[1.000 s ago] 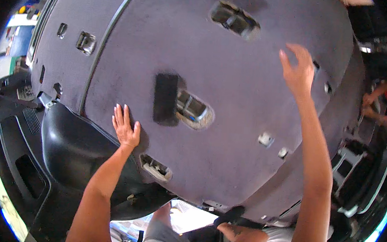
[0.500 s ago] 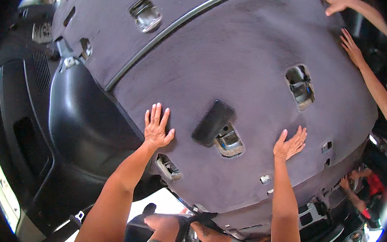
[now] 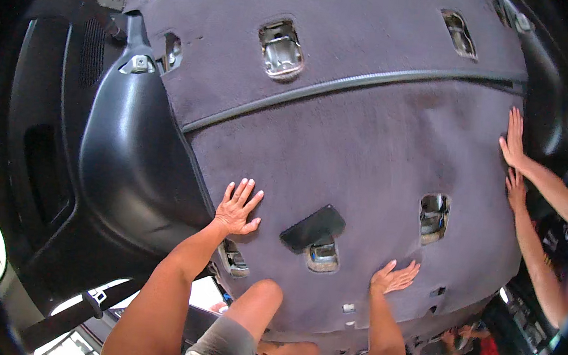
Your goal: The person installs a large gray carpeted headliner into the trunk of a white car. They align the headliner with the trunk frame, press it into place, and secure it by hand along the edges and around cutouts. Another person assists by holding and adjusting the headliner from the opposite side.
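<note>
A grey-purple car floor carpet (image 3: 359, 150) with several cut-outs spreads out before me. My left hand (image 3: 237, 210) lies on it with spread fingers, close to the black plastic side trim (image 3: 129, 158). My right hand (image 3: 394, 278) rests on the carpet farther right, fingers stretched out, below a cut-out (image 3: 434, 219) showing metal. Neither hand holds anything. Between them a flat black rectangular piece (image 3: 313, 228) lies tilted on the carpet, partly over another cut-out with a metal bracket (image 3: 323, 256). My bent knee (image 3: 266, 296) is at the carpet's near edge.
At the right edge another person's hands (image 3: 513, 152) press on the carpet's side. A person in red (image 3: 489, 354) works farther off at the lower right. A grey ridge strip (image 3: 344, 85) crosses the carpet. A seat-belt buckle (image 3: 96, 298) hangs at the lower left.
The view has turned, showing more of the far carpet and the right-hand trim. My knee has come forward over the near edge. The other person's hands are now closer together. Mine stay on the carpet.
</note>
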`<state>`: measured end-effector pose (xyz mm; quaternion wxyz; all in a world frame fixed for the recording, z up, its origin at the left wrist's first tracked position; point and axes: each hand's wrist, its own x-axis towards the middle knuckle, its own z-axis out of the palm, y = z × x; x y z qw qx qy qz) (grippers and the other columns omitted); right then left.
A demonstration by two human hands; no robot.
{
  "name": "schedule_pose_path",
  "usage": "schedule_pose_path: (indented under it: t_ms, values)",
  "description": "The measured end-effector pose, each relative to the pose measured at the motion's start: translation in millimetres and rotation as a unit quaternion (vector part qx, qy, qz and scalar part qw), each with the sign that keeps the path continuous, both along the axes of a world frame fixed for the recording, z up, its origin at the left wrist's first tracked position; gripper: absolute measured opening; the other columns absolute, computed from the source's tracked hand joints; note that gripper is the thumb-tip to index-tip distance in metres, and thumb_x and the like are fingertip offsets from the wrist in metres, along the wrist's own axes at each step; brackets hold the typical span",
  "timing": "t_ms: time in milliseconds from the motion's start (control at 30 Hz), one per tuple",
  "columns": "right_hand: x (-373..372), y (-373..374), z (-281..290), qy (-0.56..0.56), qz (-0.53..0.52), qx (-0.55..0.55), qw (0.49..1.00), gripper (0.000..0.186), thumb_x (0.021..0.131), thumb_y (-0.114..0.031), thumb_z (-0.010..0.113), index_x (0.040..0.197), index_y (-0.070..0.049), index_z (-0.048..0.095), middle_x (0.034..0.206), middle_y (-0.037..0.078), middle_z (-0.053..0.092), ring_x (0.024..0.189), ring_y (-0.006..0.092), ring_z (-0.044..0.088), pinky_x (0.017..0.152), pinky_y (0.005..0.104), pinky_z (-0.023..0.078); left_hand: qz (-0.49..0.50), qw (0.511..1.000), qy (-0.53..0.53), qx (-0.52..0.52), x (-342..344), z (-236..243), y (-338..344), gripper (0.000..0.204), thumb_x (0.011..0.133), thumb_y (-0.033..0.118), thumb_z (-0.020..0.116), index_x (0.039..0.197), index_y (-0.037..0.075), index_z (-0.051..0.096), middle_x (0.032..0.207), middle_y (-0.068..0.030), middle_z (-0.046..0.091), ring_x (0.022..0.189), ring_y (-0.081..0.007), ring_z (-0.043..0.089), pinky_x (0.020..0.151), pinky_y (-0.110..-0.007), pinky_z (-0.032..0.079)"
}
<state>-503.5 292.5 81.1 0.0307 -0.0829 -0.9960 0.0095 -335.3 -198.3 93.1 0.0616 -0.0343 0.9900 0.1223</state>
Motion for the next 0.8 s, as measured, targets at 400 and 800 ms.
schedule_pose_path:
  t_ms: [400, 800]
  values:
    - [3, 10, -8, -0.03, -0.018, 0.03, 0.999, 0.08, 0.102, -0.066, 0.026, 0.157, -0.008, 0.031, 0.165, 0.016, 0.028, 0.154, 0.0348, 0.023, 0.123, 0.0556, 0.016, 0.218, 0.969, 0.117, -0.025, -83, 47, -31, 0.082, 0.085, 0.038, 0.069, 0.157, 0.012, 0.039, 0.166, -0.0216, 0.025, 0.155, -0.0402, 0.02, 0.124, -0.06, 0.012]
    - [-136, -182, 64, -0.053, 0.198, -0.237, 0.95, 0.057, 0.104, -0.033, 0.046, 0.151, -0.001, 0.044, 0.16, 0.021, 0.037, 0.149, 0.0355, 0.032, 0.121, 0.0491, 0.026, 0.382, 0.923, 0.046, -0.024, -104, -5, -63, 0.097, 0.087, 0.051, 0.059, 0.166, 0.015, 0.016, 0.169, -0.0257, 0.011, 0.156, -0.0471, 0.01, 0.121, -0.066, 0.01]
